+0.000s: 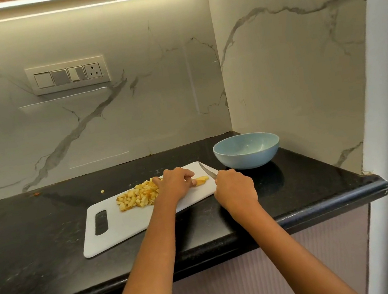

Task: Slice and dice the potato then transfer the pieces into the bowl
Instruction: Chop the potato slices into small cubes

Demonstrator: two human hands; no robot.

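Your right hand (234, 186) grips knife (207, 170); your left hand (175, 182) pinches potato piece (201, 180) between them; diced pile (137, 196) left.

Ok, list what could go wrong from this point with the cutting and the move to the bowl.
1. The left hand holds the last uncut potato piece with its fingertips close to the knife in the right hand; a slip could nick them.
2. One cube already lies off the cutting board; more may scatter.
3. The board's near corner reaches the counter edge, so pressure there might tip it.
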